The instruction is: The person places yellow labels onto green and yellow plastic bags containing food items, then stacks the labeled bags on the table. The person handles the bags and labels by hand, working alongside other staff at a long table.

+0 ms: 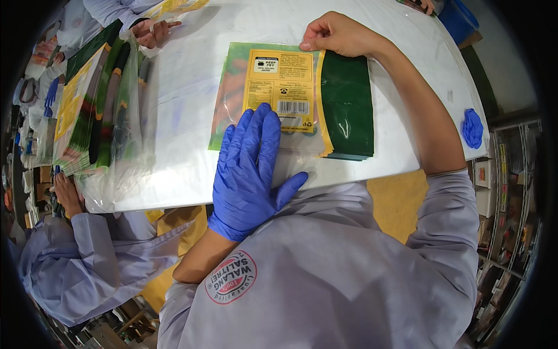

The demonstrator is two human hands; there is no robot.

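Observation:
A stack of printed plastic food pouches (346,104) lies flat on the white-covered table before me. Its dark green ends fan slightly at the right. The top pouch (301,83) shows a yellow back panel with printed text and a barcode, and a partly see-through left part. My left hand (248,179), in a blue disposable glove, rests palm down on the lower part of this pouch, thumb spread to the right. Bare, my right hand (338,37) has thumb and curled fingers at the pouch's far edge, seemingly pinching it; its fingertips are partly hidden.
Bundles of similar pouches (87,104), some in clear plastic, stand at the table's left. A crumpled blue glove (472,128) lies near the right edge. Co-workers' hands (152,34) show at the far left and top right. A wire shelf (505,196) stands right.

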